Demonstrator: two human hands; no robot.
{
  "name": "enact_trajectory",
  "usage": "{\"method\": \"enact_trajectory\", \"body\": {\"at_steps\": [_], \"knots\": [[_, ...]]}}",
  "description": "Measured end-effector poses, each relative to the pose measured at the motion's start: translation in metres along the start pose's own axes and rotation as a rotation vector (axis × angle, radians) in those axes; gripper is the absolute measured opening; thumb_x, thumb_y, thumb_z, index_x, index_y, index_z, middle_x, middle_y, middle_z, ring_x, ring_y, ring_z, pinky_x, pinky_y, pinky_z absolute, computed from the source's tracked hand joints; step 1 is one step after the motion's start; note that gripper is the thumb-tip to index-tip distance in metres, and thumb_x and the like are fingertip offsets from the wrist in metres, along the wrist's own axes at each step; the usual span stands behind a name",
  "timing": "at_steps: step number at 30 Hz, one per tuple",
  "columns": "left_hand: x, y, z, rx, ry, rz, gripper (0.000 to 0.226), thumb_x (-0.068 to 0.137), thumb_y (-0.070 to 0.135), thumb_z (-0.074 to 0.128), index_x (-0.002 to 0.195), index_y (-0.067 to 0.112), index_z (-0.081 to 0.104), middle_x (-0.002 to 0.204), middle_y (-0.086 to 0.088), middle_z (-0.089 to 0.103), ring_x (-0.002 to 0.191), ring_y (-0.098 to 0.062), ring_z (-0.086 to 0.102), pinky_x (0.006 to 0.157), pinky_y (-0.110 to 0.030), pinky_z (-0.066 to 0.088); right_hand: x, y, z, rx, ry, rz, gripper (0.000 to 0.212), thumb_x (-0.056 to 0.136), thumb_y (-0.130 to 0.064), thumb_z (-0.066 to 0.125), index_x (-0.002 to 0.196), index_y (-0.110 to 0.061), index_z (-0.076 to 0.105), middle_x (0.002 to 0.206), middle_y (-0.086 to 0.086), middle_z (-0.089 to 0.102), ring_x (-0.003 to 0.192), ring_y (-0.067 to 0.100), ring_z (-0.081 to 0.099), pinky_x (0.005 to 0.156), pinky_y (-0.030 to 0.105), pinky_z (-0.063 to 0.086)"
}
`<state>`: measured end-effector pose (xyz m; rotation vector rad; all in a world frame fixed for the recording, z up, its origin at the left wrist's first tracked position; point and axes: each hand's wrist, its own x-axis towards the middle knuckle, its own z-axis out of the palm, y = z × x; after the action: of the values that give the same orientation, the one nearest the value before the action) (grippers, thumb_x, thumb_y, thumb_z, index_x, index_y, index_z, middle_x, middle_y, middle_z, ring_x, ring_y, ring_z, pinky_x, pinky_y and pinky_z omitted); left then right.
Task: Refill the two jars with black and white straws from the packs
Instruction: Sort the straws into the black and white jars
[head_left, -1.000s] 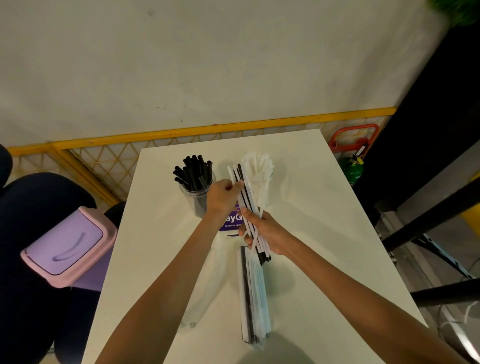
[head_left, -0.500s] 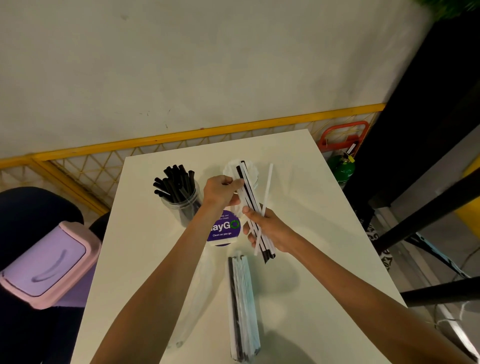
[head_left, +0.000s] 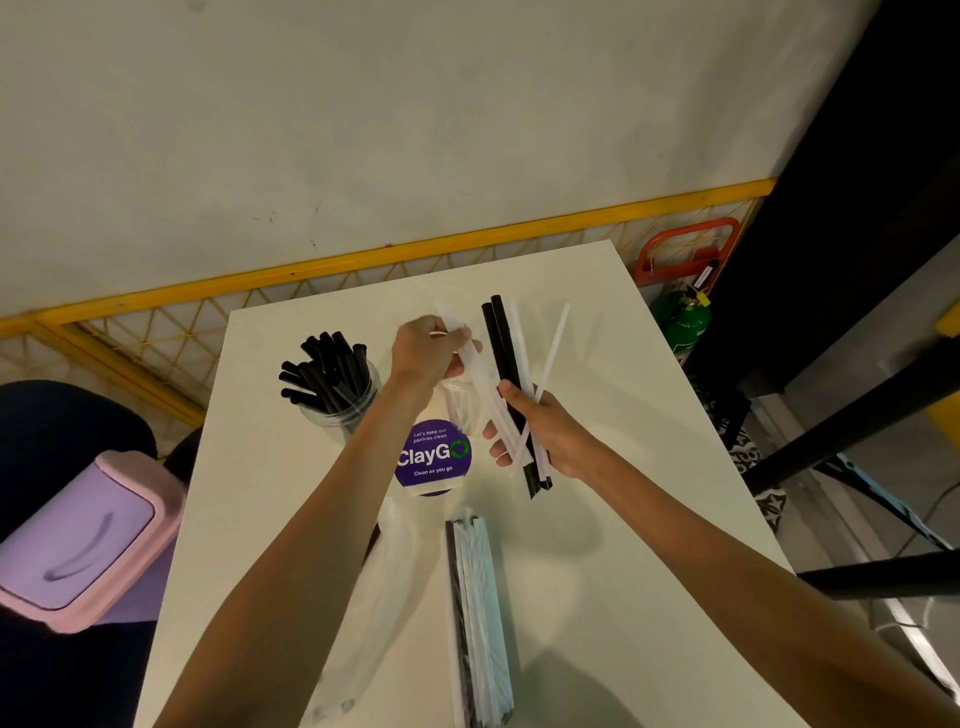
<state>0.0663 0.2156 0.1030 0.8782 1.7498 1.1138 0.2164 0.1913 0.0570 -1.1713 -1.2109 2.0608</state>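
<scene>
purple label (head_left: 432, 457), "ClayGo", perhaps "pantries clean"

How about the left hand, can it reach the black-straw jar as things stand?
Probably yes. The black-straw jar stands right beside the left hand, to its left, with nothing between. But the hand is pinching white straws, so it must drop those first.

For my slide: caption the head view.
Left hand pinches white straws in the mixed bunch the right hand grips.
</scene>
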Motion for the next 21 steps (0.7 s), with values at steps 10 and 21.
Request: {"method": "enact_trajectory", "body": {"at_steps": [10, 21], "knots": [[0.011, 0.052, -0.034, 0.033, 0.387, 0.582, 0.018, 0.092, 0.010, 0.055, 0.104, 0.010, 0.041, 0.085, -0.008, 0.067, 0.076, -0.016, 0.067, 0.068, -0.032, 0.059, 0.010, -0.010, -0.016, 0.128, 0.151, -0.039, 0.021, 0.099, -0.030, 0.043, 0.090, -0.014, 0.053, 0.045, -0.004, 0.045, 0.034, 0.010, 0.043, 0.039, 0.022, 0.045], [0.010, 0.001, -0.012, 0.478, 0.353, 0.850, 0.057, 0.097, 0.018, 0.047, 0.146, 0.014, 0.018, 0.066, -0.014, 0.058, 0.055, -0.024, 0.056, 0.053, -0.032, 0.050, 0.007, 0.001, -0.014, 0.143, 0.145, 0.018, 0.027, 0.095, -0.041, 0.045, 0.088, -0.016, 0.050, 0.044, -0.006, 0.036, 0.033, 0.007, 0.032, 0.037, 0.017, 0.031]]}}
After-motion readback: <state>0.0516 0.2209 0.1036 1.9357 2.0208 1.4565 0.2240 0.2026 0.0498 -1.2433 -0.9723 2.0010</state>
